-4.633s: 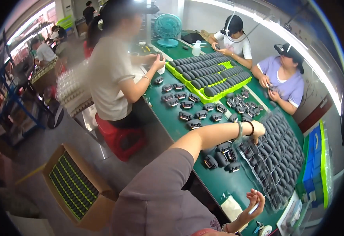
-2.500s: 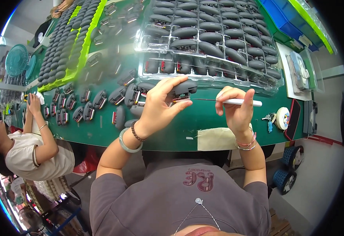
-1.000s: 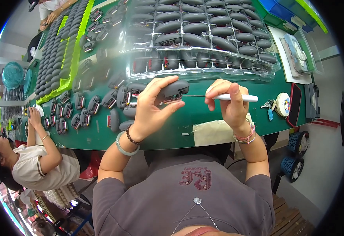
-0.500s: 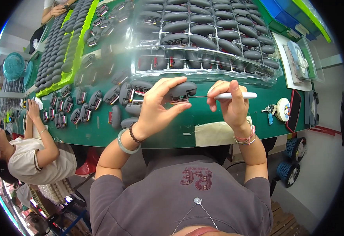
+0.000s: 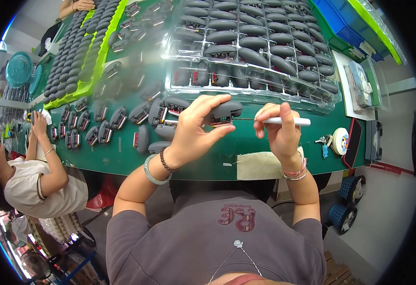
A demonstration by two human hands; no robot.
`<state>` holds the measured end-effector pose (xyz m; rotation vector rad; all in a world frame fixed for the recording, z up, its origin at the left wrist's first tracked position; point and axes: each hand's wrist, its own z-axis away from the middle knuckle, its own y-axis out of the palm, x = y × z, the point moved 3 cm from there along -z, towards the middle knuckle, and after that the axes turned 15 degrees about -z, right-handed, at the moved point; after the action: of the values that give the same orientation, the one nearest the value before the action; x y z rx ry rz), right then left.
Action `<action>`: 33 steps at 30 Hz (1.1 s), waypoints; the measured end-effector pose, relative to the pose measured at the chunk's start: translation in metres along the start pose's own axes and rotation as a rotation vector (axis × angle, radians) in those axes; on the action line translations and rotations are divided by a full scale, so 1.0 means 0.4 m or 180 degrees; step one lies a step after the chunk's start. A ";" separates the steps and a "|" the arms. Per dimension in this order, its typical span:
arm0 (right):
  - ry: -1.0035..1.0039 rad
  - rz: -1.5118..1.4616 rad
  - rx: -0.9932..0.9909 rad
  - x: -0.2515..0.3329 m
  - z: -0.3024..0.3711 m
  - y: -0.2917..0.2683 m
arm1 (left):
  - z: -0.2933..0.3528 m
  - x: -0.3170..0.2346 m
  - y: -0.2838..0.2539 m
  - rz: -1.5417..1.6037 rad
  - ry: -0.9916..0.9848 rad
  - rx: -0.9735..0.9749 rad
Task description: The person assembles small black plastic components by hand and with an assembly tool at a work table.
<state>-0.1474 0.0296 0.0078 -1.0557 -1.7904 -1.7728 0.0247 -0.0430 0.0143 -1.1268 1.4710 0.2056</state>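
Between the thumb and fingers of my left hand [image 5: 189, 133], a dark grey rounded electronic unit [image 5: 227, 109] is held above the green table, its open side with small inner parts facing my body. My right hand [image 5: 283, 135] grips a slim screwdriver [image 5: 297, 121] by its white handle, the index finger raised along it. The thin metal shaft points left and meets the unit's right side; its tip is hidden there. Several similar grey units [image 5: 142, 138] lie on the table left of my left hand.
Clear plastic trays [image 5: 265, 85] full of grey units are stacked beyond my hands. A lime-green tray [image 5: 82, 90] of grey shells stands at the far left. A beige cloth [image 5: 260, 166], keys [image 5: 325, 141] and a round white object [image 5: 340, 141] lie nearer right. A co-worker [image 5: 41, 183] sits at left.
The view has shifted slightly. Both hands keep their grips, and the screwdriver's handle now tilts slightly down to the right. At the far left, another person's hand has moved.
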 end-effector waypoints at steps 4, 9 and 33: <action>-0.0407 0.0594 0.0454 0.012 0.006 0.010 | 0.002 -0.004 0.000 -0.0196 0.0182 -0.0151; -0.0039 0.0093 0.0190 0.002 -0.001 0.002 | 0.001 -0.012 -0.002 -0.0028 0.0083 -0.0125; 0.0444 -0.0612 -0.0244 -0.023 -0.010 -0.016 | -0.001 0.001 0.000 0.0167 0.0029 -0.0181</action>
<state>-0.1472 0.0243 -0.0029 -0.7880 -1.8018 -1.9899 0.0243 -0.0434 0.0140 -1.1366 1.5119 0.2806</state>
